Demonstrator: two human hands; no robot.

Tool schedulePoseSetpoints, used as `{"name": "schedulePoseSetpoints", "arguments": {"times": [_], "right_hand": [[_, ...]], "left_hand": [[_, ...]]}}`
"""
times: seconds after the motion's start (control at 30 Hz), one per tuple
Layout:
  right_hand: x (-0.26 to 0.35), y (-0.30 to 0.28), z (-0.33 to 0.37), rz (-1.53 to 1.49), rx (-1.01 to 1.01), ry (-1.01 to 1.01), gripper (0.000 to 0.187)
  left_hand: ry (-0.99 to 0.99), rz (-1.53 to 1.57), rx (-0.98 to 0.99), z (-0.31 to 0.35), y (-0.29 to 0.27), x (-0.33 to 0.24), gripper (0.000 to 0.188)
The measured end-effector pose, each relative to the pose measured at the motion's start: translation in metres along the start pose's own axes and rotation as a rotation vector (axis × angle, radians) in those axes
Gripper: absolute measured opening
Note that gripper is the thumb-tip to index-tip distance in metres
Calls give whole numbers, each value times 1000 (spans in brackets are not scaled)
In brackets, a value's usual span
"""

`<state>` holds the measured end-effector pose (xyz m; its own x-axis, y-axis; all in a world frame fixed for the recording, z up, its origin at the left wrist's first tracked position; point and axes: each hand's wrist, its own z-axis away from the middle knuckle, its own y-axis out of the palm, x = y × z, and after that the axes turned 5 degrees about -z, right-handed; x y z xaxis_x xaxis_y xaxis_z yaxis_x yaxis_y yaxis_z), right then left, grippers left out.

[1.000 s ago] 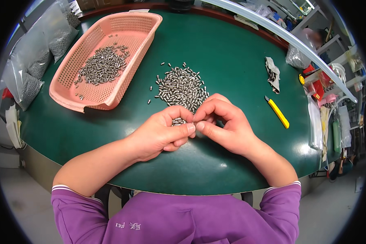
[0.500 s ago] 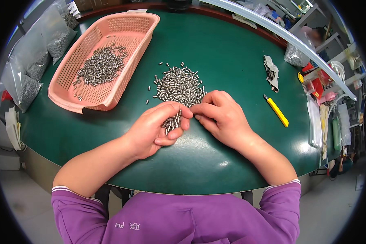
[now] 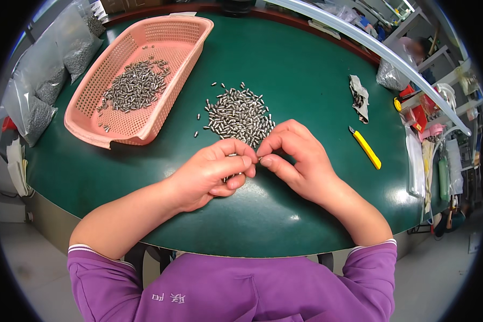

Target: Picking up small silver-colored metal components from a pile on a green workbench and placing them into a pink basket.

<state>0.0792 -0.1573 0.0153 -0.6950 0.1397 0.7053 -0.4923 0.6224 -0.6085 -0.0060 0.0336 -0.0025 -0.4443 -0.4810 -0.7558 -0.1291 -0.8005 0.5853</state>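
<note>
A heap of small shiny metal pins (image 3: 239, 115) lies on the green tabletop just beyond my hands. My left hand (image 3: 214, 172) is curled round several of the same pins, mostly hidden by its fingers, with thumb and index pressed together. Close beside it, my right hand (image 3: 295, 158) pinches one tiny metal piece (image 3: 260, 159) between thumb and index finger, almost touching the left fingertips. Further left, a pink perforated plastic basket (image 3: 161, 115) holds another pile of metal pins (image 3: 136, 86).
Clear plastic bags (image 3: 51, 80) filled with small metal parts stand along the left edge. To the right lie a yellow box cutter (image 3: 367, 149) and a crumpled wrapper (image 3: 359, 99). A white light bar (image 3: 381, 48) slants over the far right. Shelves with tools line the right side.
My left thumb has closed over the pins that showed in the palm. My right fingers have opened out slightly, and a small piece now shows between their tips.
</note>
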Motion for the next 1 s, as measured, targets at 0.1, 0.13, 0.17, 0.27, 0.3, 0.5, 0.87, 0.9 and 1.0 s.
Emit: {"name": "schedulePoseSetpoints", "arguments": {"times": [0.1,0.13,0.17,0.27,0.3,0.5,0.87,0.9,1.0], "right_hand": [[6,1,0,-15,30,-85,11],[7,1,1,-11,32,-80,11],[7,2,1,-12,31,-80,11],[5,3,1,-11,-20,-89,12],[3,1,0,20,-44,-76,13],[-7,0,1,133,-45,2,12],[-12,11,0,238,86,28,12],[-11,10,0,239,86,29,12],[-12,9,0,292,96,27,12]], "left_hand": [[-31,-85,45,1,1,1,17],[-33,-100,45,1,1,1,18],[-35,-116,42,2,2,1,18],[-31,-104,33,2,3,0,17],[-24,-77,26,1,3,-1,16],[-42,-23,-6,1,3,-3,20],[-52,-6,-52,1,3,-4,24],[-51,0,-54,2,3,-4,24],[-8,-3,-43,2,5,-4,23]]}}
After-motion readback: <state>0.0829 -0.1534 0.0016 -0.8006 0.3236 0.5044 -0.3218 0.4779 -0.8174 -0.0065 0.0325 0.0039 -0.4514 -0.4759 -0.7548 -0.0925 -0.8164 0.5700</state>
